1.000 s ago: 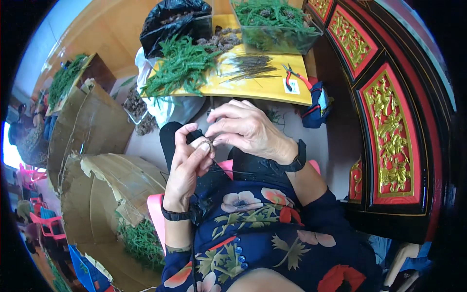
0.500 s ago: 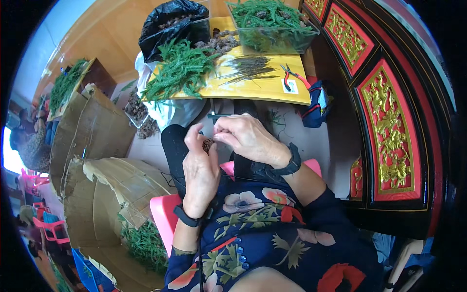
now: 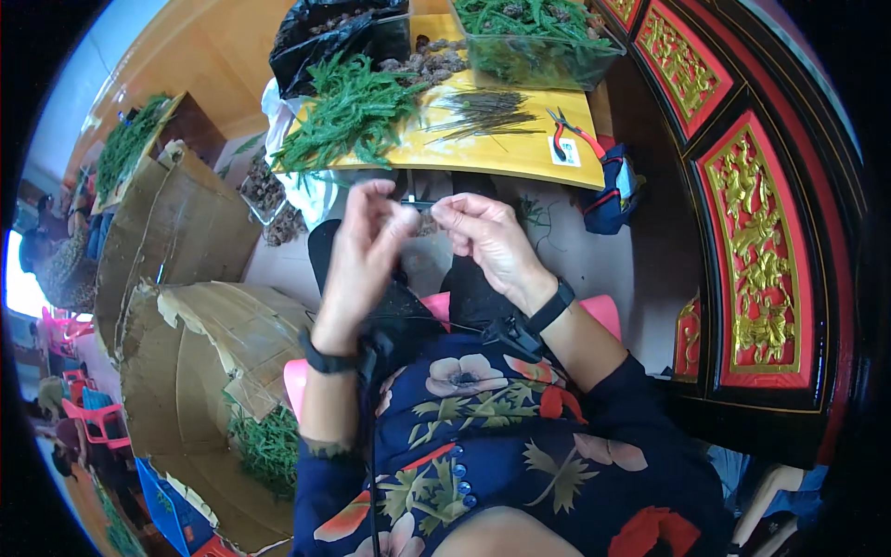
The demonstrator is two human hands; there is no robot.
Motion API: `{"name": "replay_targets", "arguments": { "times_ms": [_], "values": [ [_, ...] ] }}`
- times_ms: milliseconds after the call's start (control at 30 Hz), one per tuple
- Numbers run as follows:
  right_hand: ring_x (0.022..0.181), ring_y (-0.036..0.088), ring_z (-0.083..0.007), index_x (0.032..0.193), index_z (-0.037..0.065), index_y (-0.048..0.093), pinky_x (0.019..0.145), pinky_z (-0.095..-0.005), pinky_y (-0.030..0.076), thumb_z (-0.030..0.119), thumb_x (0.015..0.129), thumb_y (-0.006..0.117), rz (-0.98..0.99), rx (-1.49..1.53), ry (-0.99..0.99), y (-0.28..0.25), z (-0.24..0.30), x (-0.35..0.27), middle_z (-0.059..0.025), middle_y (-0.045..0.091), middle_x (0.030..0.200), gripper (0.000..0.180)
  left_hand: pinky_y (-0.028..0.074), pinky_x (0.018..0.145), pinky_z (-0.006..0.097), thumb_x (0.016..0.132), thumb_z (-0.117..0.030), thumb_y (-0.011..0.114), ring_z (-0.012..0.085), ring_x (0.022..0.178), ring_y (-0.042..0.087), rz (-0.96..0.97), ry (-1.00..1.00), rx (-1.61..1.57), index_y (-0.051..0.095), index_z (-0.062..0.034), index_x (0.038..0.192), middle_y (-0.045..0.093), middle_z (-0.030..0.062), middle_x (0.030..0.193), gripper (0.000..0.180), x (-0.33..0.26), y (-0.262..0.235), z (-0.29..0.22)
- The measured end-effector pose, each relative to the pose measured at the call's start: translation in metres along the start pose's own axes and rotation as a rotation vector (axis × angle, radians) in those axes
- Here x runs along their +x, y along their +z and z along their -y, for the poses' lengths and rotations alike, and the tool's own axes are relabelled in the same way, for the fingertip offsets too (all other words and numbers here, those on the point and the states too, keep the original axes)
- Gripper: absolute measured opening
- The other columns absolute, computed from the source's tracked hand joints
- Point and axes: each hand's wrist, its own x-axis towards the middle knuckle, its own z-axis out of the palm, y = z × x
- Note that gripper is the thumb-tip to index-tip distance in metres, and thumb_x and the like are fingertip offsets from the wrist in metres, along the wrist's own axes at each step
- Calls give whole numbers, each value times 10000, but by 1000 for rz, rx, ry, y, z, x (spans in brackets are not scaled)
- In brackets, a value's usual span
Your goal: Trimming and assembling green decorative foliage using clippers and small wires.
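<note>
My two hands are raised over my lap, just short of the yellow table (image 3: 445, 160). My left hand (image 3: 357, 255) has its fingers curled toward the thumb and is smeared by motion; whatever it holds is hidden. My right hand (image 3: 492, 237) pinches thumb and forefinger together beside it, and anything between them is too small to name. On the table lie a heap of green sprigs (image 3: 348, 121), a bundle of thin dark wires (image 3: 487, 113) and pliers with red-and-black handles (image 3: 562, 139). Brown pine cones (image 3: 427, 67) are piled behind the sprigs.
A clear bin (image 3: 548, 63) of greenery and a container lined with a black bag (image 3: 302, 60) stand at the back. Torn cardboard boxes (image 3: 176, 371) are at my left. A carved red-and-gold panel (image 3: 752, 260) borders the right side. A dark blue bag (image 3: 613, 190) hangs by the table corner.
Both hands have moved forward toward the table and the left has turned. The pine cone that showed in my left hand is out of sight. My right hand has tilted, its pinch staying closed.
</note>
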Motion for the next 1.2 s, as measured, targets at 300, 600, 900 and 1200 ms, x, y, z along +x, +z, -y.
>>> {"name": "replay_targets", "arguments": {
  "times_ms": [300,600,900,1200],
  "values": [
    [593,434,-17,970,53,626,537,-166,358,144,883,640,-49,162,140,-24,-8,8,43,546,775,127,488,710,434,784,-179,659,351,825,610,-302,399,1024,625,-51,1003,597,164,895,256,143,-45,69],
    [572,428,-12,954,38,624,482,-153,334,161,878,646,-100,145,133,-34,-10,11,41,541,748,147,511,670,354,869,-174,590,287,825,637,-303,58,414,623,-45,1019,665,148,967,201,191,-56,63],
    [571,434,-13,967,38,623,476,-155,337,159,873,652,-111,129,154,-42,-17,13,41,544,748,156,516,758,304,941,-144,490,265,910,626,5,-132,-904,550,-37,1046,626,129,1061,161,177,-66,35],
    [552,426,-8,963,31,630,451,-153,324,158,871,655,-145,124,167,-37,-19,12,51,538,725,159,512,756,321,954,-203,489,248,930,615,-42,-199,-971,554,-61,1027,622,91,1032,171,164,-68,35]
  ]
}}
